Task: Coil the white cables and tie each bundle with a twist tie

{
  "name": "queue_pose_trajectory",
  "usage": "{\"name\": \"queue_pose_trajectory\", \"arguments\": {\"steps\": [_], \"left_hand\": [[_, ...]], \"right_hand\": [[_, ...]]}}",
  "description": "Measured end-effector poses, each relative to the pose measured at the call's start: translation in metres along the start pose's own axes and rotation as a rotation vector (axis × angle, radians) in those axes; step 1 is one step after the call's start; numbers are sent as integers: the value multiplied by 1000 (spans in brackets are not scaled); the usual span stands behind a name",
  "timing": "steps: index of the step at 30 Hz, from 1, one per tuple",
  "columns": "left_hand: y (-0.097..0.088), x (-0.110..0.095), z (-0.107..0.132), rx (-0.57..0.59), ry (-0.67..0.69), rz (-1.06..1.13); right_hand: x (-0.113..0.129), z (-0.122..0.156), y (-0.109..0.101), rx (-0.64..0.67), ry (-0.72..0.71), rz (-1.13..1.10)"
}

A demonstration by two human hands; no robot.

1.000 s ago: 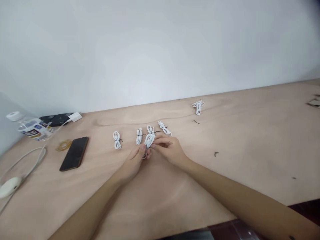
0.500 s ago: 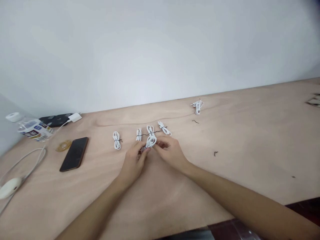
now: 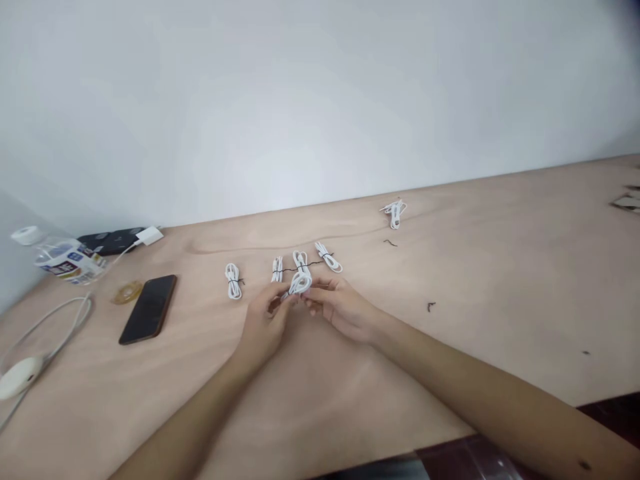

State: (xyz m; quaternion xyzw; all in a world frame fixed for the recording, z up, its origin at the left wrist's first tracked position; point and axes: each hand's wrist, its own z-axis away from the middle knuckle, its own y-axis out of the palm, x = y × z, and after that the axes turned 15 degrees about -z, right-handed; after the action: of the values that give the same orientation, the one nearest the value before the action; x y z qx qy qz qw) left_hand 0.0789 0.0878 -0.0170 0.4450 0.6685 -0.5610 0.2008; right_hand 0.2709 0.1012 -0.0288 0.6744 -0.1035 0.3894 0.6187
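Note:
My left hand (image 3: 265, 315) is closed in a pinch on a coiled white cable (image 3: 301, 283), lifted a little off the table. A dark twist tie shows beside its fingertips. From the other side, my right hand (image 3: 340, 303) has its thumb and fingers closed at the lower end of the same coil. Just behind lie three tied white cable bundles: the left bundle (image 3: 277, 269), the middle bundle (image 3: 299, 259), partly hidden by the held coil, and the right bundle (image 3: 329, 257). Another tied bundle (image 3: 233, 281) rests farther left.
A phone (image 3: 149, 309), a tape roll (image 3: 128, 292), a lying bottle (image 3: 65, 257) and a charger (image 3: 149, 235) with its cable are at left. A loose white cable (image 3: 395, 213) lies at back right, with black twist ties (image 3: 431, 307) nearer. A wall stands behind the table (image 3: 475, 287).
My right hand has shifted slightly down, its fingers now nearer the lower end of the coil. My left hand keeps its hold almost in place. The other things have not moved.

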Motion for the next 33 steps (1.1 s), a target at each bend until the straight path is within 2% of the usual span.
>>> {"name": "queue_pose_trajectory", "arguments": {"steps": [5,8,11,14,17,20,23,25,29,33], "left_hand": [[2,1,-4,85,-124,284],[-1,0,-3,210,-274,552],[-4,-1,1,342,-437,803],[-3,-2,3,362,-452,840],[0,-1,1,217,-326,647],[-1,0,-2,55,-151,332],[-6,2,-2,-17,-27,147],[-8,2,-2,-30,24,71],[-10,3,0,-18,70,5],[-8,3,-1,8,63,-1]], "right_hand": [[-4,-5,-3,55,-253,298],[0,-3,-3,57,-410,532],[9,3,-1,127,-580,791],[14,6,-1,221,-648,912],[12,2,-5,122,-547,780],[7,-5,-9,10,-324,473],[6,-5,-9,44,-57,222],[6,-3,-7,67,42,106],[6,1,-2,73,13,7],[5,0,-2,90,-9,9]]}}
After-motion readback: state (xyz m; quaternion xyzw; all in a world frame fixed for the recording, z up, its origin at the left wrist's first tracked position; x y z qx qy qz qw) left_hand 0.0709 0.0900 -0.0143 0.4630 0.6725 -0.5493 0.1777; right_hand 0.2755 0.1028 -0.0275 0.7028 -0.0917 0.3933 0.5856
